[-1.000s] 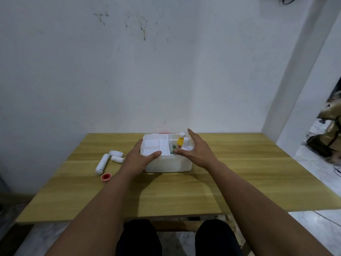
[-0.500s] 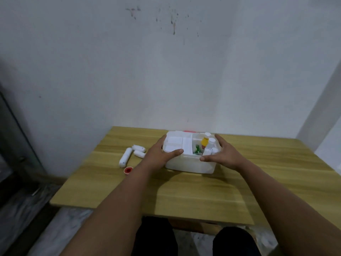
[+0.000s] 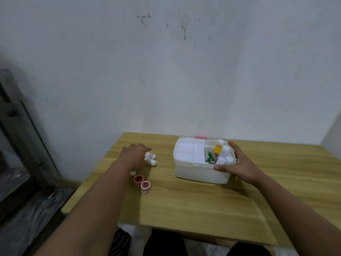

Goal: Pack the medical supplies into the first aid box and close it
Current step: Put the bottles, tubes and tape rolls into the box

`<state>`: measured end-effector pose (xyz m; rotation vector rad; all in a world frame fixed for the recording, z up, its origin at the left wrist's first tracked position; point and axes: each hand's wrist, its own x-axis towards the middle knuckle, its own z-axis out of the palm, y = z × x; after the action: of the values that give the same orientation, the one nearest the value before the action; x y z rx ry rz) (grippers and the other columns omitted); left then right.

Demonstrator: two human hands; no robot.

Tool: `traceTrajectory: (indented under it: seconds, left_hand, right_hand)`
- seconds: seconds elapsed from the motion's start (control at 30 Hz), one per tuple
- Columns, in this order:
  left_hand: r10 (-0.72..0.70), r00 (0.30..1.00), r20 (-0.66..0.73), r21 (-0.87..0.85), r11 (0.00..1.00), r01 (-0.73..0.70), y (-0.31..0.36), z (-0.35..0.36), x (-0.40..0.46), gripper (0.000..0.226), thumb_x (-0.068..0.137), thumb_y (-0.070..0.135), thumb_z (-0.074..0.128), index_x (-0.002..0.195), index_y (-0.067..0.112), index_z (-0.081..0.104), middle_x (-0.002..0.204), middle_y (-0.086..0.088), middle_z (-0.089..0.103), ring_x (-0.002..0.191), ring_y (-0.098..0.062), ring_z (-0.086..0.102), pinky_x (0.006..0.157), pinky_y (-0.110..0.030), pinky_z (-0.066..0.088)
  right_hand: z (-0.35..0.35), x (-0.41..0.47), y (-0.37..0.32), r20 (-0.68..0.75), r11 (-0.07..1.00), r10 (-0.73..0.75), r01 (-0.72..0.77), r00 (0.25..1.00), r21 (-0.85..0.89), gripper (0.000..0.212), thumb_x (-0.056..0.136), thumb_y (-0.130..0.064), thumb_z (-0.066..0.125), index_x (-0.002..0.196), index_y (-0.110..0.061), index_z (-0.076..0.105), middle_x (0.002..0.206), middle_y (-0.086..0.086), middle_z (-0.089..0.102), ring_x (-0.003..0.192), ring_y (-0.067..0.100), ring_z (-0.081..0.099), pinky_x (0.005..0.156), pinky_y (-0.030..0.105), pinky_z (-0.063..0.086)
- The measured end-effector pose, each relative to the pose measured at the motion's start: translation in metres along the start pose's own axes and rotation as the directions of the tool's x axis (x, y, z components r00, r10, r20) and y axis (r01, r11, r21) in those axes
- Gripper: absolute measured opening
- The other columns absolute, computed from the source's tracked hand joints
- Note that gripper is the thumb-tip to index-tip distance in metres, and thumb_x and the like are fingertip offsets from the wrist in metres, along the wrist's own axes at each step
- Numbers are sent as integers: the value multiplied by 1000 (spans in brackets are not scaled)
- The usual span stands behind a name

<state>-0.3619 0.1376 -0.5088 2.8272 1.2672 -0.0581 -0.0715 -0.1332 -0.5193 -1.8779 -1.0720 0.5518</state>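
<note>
1. Centrally, the white first aid box (image 3: 201, 171) sits open on the wooden table (image 3: 203, 206), toward the far edge near the wall (image 3: 166, 80).
2. Its left half holds a white tray insert (image 3: 188, 154); its right compartment holds a yellow bottle (image 3: 217, 149), white bottles (image 3: 225, 151) and a green packet (image 3: 209, 157).
3. Something red (image 3: 200, 138) shows just behind the box's far rim; what it is cannot be told.
4. Right hand (image 3: 239, 166) holds the box's right end, thumb along the near rim, fingers curved round the far right corner.
5. Left hand (image 3: 135, 157) lies well left of the box, palm down, fingers curled over white bandage rolls (image 3: 151, 158); whether it actually grips them cannot be told.
6. Another white piece (image 3: 133, 173) pokes out by the left wrist, mostly hidden.
7. Two small red tape rolls (image 3: 142, 183) stand touching each other, near the left forearm and closer to the table's front.
8. Dark glass panel (image 3: 22, 145) stands at the far left, off the table.
</note>
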Motion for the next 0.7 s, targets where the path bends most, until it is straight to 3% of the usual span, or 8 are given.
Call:
traceTrajectory:
  seconds: [0.1,0.2,0.43,0.7]
  left_hand:
    - [33,998,59,44,998,-35,5,-4,8,58,97,51,54,153,43,42,160,8,42,144,-23,41,112,-51,29]
    - [72,993,93,62,995,-78,12,-4,15,47,94,61,54,137,45,58,146,9,57,134,-20,51,104,-47,30]
    - [92,996,21,30,995,-92,17,-1,15,37,95,51,61,129,40,67,134,6,64,122,-21,60,88,-33,40]
    - [63,998,17,1,998,-63,19,0,12,39,96,43,60,133,31,65,136,1,61,123,-23,57,92,-35,44]
  right_hand:
    - [1,-1,2,-12,999,3,-3,1000,34,155,31,-76,91,162,-34,19,155,-1,47,131,19,53,107,35,46]
    - [3,-1,3,-25,998,18,-17,1000,55,152,32,-75,92,161,-39,20,155,-3,46,132,18,53,111,40,47]
    - [2,-1,3,-22,997,35,-33,999,68,151,34,-72,94,161,-39,19,156,-3,46,132,17,54,110,41,48]
    - [2,-1,4,-7,995,35,-35,999,93,151,35,-70,95,161,-38,19,155,-3,47,130,16,55,106,33,48]
